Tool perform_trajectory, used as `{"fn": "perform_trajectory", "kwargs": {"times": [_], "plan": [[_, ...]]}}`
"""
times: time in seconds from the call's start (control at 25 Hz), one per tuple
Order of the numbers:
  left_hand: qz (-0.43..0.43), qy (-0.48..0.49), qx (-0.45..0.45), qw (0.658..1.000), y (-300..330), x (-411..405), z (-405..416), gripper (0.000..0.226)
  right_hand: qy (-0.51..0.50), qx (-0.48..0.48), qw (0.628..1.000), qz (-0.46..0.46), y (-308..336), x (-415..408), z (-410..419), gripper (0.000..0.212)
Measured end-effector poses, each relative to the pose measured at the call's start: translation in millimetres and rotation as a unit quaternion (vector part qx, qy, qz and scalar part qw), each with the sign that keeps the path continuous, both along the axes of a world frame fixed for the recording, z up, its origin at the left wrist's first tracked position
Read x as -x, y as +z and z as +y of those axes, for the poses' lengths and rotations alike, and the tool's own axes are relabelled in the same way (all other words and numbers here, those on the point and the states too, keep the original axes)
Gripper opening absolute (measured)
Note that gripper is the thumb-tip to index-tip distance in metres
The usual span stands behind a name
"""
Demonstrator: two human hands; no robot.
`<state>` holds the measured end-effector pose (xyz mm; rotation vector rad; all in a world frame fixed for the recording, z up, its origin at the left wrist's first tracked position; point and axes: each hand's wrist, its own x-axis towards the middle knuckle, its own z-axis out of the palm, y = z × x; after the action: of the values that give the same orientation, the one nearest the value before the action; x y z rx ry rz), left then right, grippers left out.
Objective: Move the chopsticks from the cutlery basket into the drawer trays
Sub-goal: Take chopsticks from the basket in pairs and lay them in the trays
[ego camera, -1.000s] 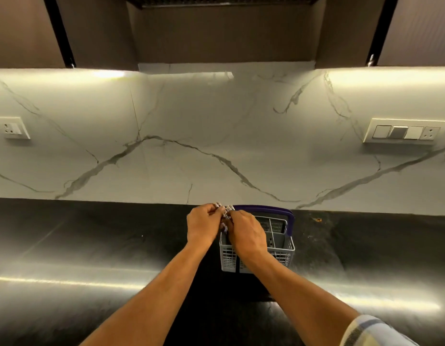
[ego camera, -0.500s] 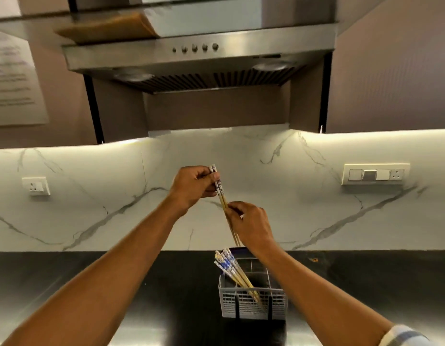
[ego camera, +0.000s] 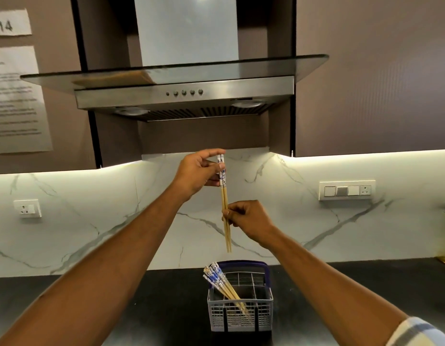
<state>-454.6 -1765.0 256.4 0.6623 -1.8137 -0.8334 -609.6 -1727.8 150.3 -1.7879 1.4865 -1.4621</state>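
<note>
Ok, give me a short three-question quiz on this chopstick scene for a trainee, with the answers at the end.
1. True or false: the lifted pair of chopsticks hangs clear above the cutlery basket.
2. Which hand pinches the pair's patterned top end: A) the left hand, B) the right hand?
3. Fill in: more chopsticks lean toward the basket's ____ side in the picture.

Key: 1 true; 2 A; 3 left.

Steel range hood (ego camera: 184, 96) above marble backsplash (ego camera: 91, 221); switch panel (ego camera: 346, 190) right, socket (ego camera: 27, 208) left, papers (ego camera: 17, 101) on cabinet.
</note>
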Motion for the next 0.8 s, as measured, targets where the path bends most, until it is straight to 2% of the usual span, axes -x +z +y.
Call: {"fn": "perform_trajectory", "kwargs": {"times": [0.2, 0.52, 0.68, 0.8], "plan": [[-0.017, -0.003, 0.014, 1.0, 7, 11, 12, 0.038, -0.006, -0.008, 1.0, -0.016, 7, 9, 10, 0.014], [-0.005, -0.013, -0.023, 1.0, -9, 28, 21, 0.036, -0.023, -0.033, 0.999, -0.017, -6, 26, 29, 0.011], [0.01, -0.034, -0.077, 0.996, -46, 39, 25, 0.035, -0.034, -0.083, 0.995, -0.035, -36, 37, 47, 0.011], [0.022, -0.064, -0.15, 0.986, -100, 49, 31, 0.033, -0.036, -0.138, 0.989, -0.041, -84, 47, 72, 0.01]]}}
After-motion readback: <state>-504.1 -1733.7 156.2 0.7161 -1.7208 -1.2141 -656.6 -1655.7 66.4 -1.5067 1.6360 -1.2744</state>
